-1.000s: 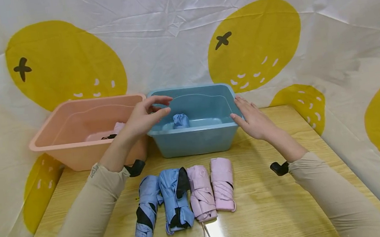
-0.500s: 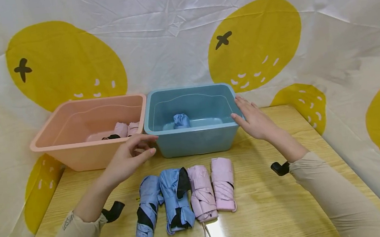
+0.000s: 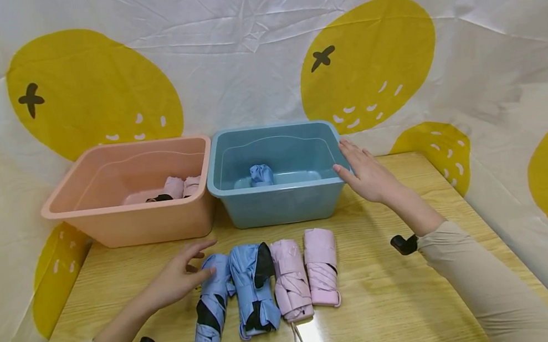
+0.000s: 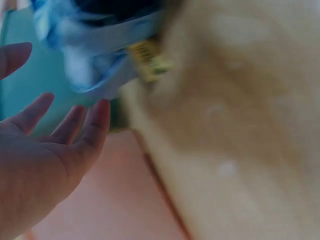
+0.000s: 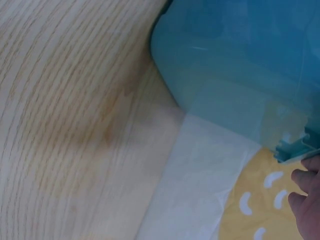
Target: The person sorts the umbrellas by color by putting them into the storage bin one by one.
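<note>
My left hand is at the upper end of a periwinkle folded umbrella, fingers spread and loosely bent with nothing gripped. In the left wrist view, the blurred blue fabric of an umbrella and its yellow tag lie just beyond the fingertips. Right of it in the row come a blue folded umbrella with black patches, a pink one with a wrist loop and another pink one. My right hand rests with straight fingers on the right rim of a blue bin.
A peach bin stands against the blue bin's left side, with pink umbrellas and something black inside. One blue bundle lies in the blue bin. Behind the wooden table hangs a white cloth with yellow fruit prints.
My left hand has come back from over the gap between the bins, down and left to the periwinkle umbrella. The right hand stays at the blue bin's rim.
</note>
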The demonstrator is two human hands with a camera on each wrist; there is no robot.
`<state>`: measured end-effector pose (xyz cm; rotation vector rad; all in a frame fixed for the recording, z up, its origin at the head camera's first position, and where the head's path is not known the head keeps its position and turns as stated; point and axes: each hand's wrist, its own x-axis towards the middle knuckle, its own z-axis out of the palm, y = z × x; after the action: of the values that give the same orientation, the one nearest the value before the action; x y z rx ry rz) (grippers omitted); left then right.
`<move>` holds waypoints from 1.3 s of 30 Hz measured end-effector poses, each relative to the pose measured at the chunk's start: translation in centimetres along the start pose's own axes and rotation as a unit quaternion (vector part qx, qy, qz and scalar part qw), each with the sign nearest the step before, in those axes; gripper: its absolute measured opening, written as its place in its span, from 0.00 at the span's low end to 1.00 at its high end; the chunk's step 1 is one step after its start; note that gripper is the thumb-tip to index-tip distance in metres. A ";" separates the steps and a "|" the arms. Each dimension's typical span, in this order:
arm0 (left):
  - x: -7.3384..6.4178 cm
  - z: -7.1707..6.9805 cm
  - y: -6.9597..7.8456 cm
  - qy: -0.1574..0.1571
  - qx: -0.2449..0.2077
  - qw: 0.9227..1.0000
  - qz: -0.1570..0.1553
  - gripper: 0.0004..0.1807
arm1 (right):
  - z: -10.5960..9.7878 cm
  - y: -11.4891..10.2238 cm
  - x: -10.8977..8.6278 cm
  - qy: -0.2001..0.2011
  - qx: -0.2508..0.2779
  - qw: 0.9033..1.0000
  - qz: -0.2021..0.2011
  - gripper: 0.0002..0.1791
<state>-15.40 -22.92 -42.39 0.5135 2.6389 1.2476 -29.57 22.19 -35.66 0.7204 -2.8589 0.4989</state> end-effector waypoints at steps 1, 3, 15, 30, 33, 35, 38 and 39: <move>-0.2 0.2 -0.3 -0.009 0.004 1.000 -0.009 0.34 | 0.0 0.0 0.0 0.000 0.001 1.000 0.000 0.41; -0.4 0.7 -0.8 -0.023 0.018 0.999 -0.029 0.38 | 0.0 -0.1 0.0 0.000 0.001 1.000 0.001 0.41; 0.5 2.3 -0.9 -0.026 0.063 0.995 -0.076 0.46 | 0.2 0.0 0.0 0.000 0.003 1.000 0.000 0.41; 0.5 2.6 -0.9 0.004 0.008 0.994 -0.109 0.41 | 0.1 0.0 -0.1 0.002 0.007 1.000 0.000 0.41; 0.2 2.5 -1.0 0.017 0.004 0.993 -0.113 0.41 | 0.1 0.1 -0.1 0.002 0.008 1.000 0.001 0.41; 0.0 2.4 -1.0 0.029 0.004 0.993 -0.115 0.41 | 0.1 0.1 -0.1 0.002 0.009 1.000 0.002 0.41; -0.3 2.3 -1.1 0.045 0.002 0.992 -0.114 0.41 | 0.1 0.1 -0.1 0.003 0.008 1.000 0.002 0.41; -0.4 2.2 -1.1 0.050 0.001 0.992 -0.114 0.42 | 0.1 0.1 -0.1 0.003 0.007 1.000 0.002 0.41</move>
<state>-14.56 -22.14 -44.62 0.1468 2.6859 1.2296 -29.58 22.25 -35.84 0.7145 -2.8545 0.5202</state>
